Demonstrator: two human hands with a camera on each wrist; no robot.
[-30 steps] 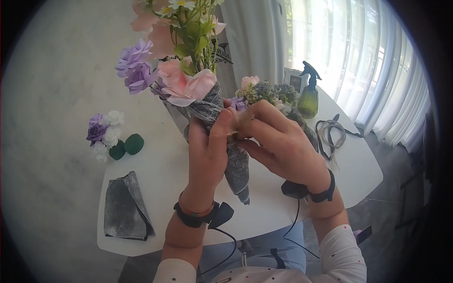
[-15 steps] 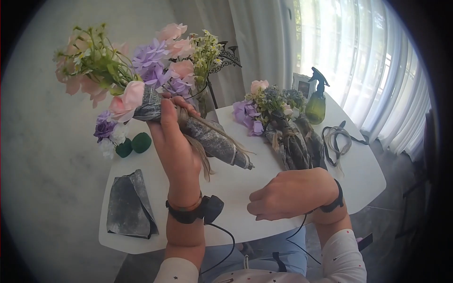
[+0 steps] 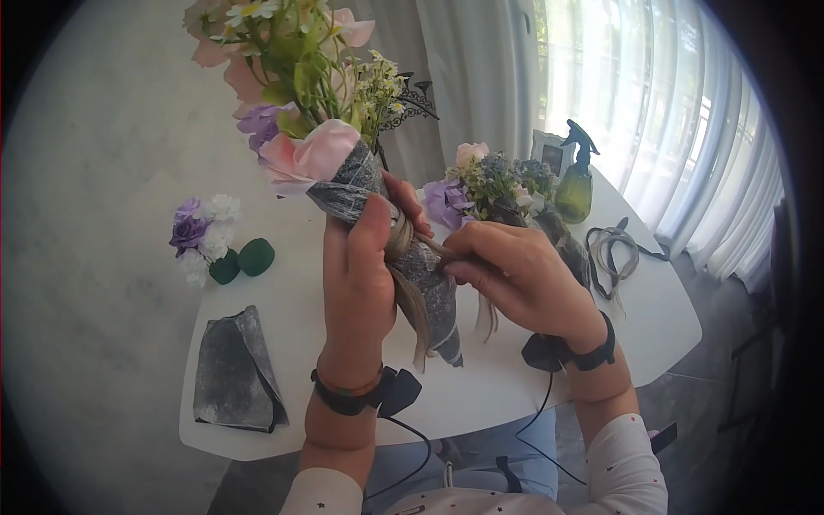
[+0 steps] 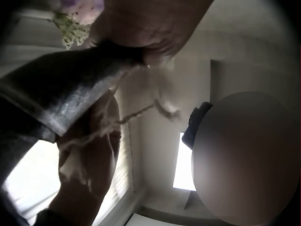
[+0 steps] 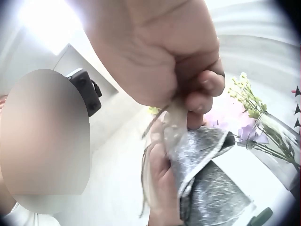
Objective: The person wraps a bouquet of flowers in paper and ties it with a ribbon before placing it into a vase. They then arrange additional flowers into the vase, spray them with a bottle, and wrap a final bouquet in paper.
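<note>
In the head view my left hand grips a bouquet wrapped in dark grey paper, its narrow end pointing down. Pink roses, purple blooms and small daisies fan out at its top. A taupe ribbon circles the wrap beside the left fingers, and one loose tail hangs below the thumb. Just right of the wrap, my right hand pinches another length of that ribbon between thumb and forefinger. The right wrist view has the right hand close above the grey wrap.
Another wrapped bouquet lies behind my right hand, near a green spray bottle and coiled ribbon. Folded grey paper lies at the table's left, below purple and white flowers. A vase of daisies stands beyond.
Half a second ago the bouquet was tipped to the left and the right hand was away from it, low over the table. Now the bouquet stands steeper and the right hand pinches the ribbon.
</note>
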